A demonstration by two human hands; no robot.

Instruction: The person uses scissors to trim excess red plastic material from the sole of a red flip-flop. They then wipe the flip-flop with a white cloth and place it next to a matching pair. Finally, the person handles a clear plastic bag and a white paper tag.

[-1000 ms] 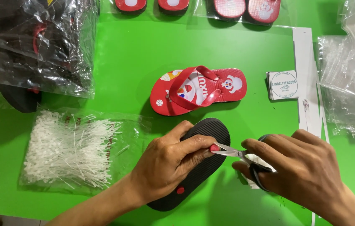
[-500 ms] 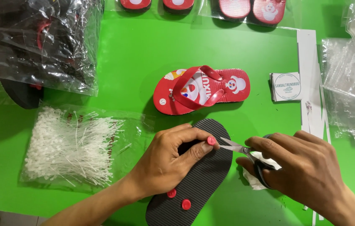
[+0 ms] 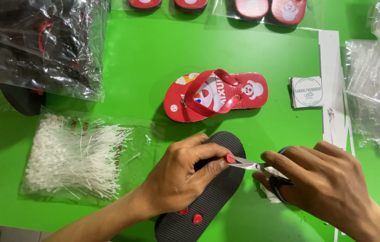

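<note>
Head view looks straight down on a green counter. At about 6 o'clock in the picture a flip-flop lies sole-up, its black ribbed underside facing the camera so that the red strap plugs poking through it can be reached. The left hand comes in from 7 o'clock, palm down, fingers curled over the sole and pinning it flat; thumb and forefinger close around the toe plug, seemingly to steady it for the blades. The right hand enters from 4 o'clock, closed around the dark handles of a small pair of scissors, blade tips pointing toward 9 o'clock and meeting that plug. A second red flip-flop rests strap-up at 12 o'clock of the hands. A clear bag of white plastic ties sits at 9 o'clock, a stack of square tags at 2 o'clock.
</note>
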